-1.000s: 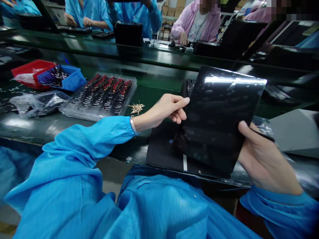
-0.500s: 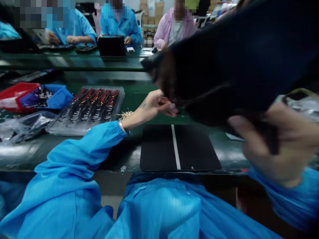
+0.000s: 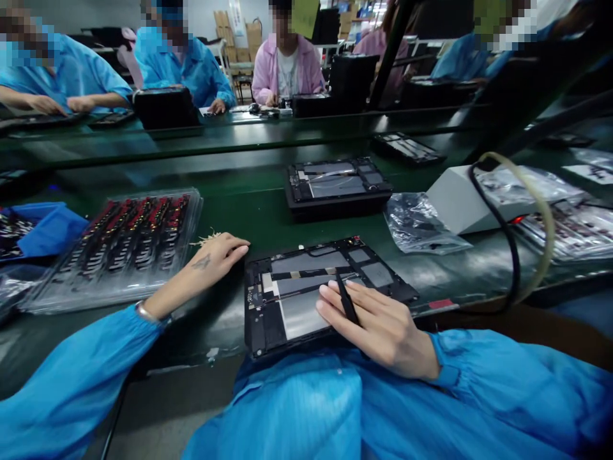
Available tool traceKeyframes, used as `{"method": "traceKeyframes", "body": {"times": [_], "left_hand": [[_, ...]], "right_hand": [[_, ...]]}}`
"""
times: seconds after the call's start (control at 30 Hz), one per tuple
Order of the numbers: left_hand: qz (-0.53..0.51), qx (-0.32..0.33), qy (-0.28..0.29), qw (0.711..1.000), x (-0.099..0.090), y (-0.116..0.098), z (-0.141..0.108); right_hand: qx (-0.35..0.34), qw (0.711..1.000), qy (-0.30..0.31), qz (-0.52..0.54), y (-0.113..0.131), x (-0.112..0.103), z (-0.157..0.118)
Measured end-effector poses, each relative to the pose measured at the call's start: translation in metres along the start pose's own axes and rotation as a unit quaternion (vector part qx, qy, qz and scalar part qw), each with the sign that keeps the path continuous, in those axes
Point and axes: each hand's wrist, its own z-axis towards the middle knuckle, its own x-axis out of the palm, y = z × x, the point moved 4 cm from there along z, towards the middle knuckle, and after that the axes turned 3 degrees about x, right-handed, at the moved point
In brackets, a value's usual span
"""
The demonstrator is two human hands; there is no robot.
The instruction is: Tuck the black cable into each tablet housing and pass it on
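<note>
An opened tablet (image 3: 306, 319) lies tilted on the near edge of the bench, its grey battery cells, cables and boards showing. My right hand (image 3: 378, 326) rests on its front right part with fingers stretched out. Tucked between those fingers is a slim black tool (image 3: 348, 300), its lower end hidden by the hand. At the tablet's far left corner is my left hand (image 3: 218, 259), fingers extended and holding nothing; I cannot tell whether the fingertips touch the casing.
A clear tray (image 3: 119, 249) of small parts stands left, beside a blue bin (image 3: 57, 230). Beyond the tablet sits a stack topped by another opened tablet (image 3: 340, 185). Right are a plastic bag (image 3: 421, 223), a grey-white box (image 3: 460, 198) and a looping cable (image 3: 512, 236). Co-workers sit opposite.
The large dark object raised in my hands is gone from the air; an opened tablet now lies where the black panel with a white strip was. My right hand came down onto it. The view swung right.
</note>
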Motion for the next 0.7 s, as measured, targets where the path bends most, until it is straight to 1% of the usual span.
{"method": "traceKeyframes", "body": {"times": [0.1, 0.17, 0.23, 0.3, 0.33, 0.37, 0.4, 0.47, 0.5, 0.53, 0.57, 0.6, 0.63, 0.7], "left_hand": [[0.028, -0.015, 0.017, 0.999, 0.010, -0.002, -0.027], [0.014, -0.044, 0.019, 0.999, 0.019, -0.009, -0.040], [-0.023, -0.080, 0.019, 0.996, 0.026, -0.017, -0.048], [-0.087, -0.116, 0.019, 0.989, 0.027, -0.027, -0.052], [-0.135, -0.133, 0.024, 0.982, 0.027, -0.033, -0.053], [-0.198, -0.147, 0.030, 0.968, 0.026, -0.039, -0.055], [-0.273, -0.158, 0.034, 0.948, 0.024, -0.047, -0.057], [-0.421, -0.172, 0.026, 0.890, 0.020, -0.064, -0.062], [-0.476, -0.176, 0.012, 0.862, 0.017, -0.071, -0.064], [-0.511, -0.181, -0.007, 0.840, 0.014, -0.077, -0.067], [-0.527, -0.188, -0.029, 0.828, 0.009, -0.081, -0.070], [-0.528, -0.199, -0.051, 0.824, 0.002, -0.082, -0.072], [-0.519, -0.212, -0.077, 0.825, -0.006, -0.080, -0.074], [-0.483, -0.228, -0.132, 0.835, -0.029, -0.067, -0.073]], "right_hand": [[0.007, 1.000, 0.018, 0.013, 0.009, 0.007, 0.001], [0.013, 0.999, 0.032, 0.038, 0.014, 0.015, -0.001], [0.016, 0.997, 0.043, 0.064, 0.017, 0.024, -0.005], [0.015, 0.996, 0.043, 0.079, 0.017, 0.030, -0.008], [0.010, 0.996, 0.036, 0.082, 0.017, 0.033, -0.009], [0.006, 0.996, 0.028, 0.081, 0.017, 0.034, -0.010], [0.001, 0.997, 0.016, 0.079, 0.016, 0.035, -0.009], [-0.008, 0.997, -0.001, 0.075, 0.014, 0.037, -0.007], [-0.010, 0.997, -0.011, 0.081, 0.012, 0.037, -0.005], [-0.010, 0.995, -0.020, 0.093, 0.010, 0.036, -0.003], [-0.010, 0.993, -0.030, 0.111, 0.007, 0.033, -0.001], [-0.012, 0.991, -0.040, 0.130, 0.003, 0.030, -0.001], [-0.013, 0.988, -0.048, 0.147, -0.002, 0.025, -0.001], [0.023, 0.984, -0.063, 0.165, -0.017, 0.014, -0.004]]}}
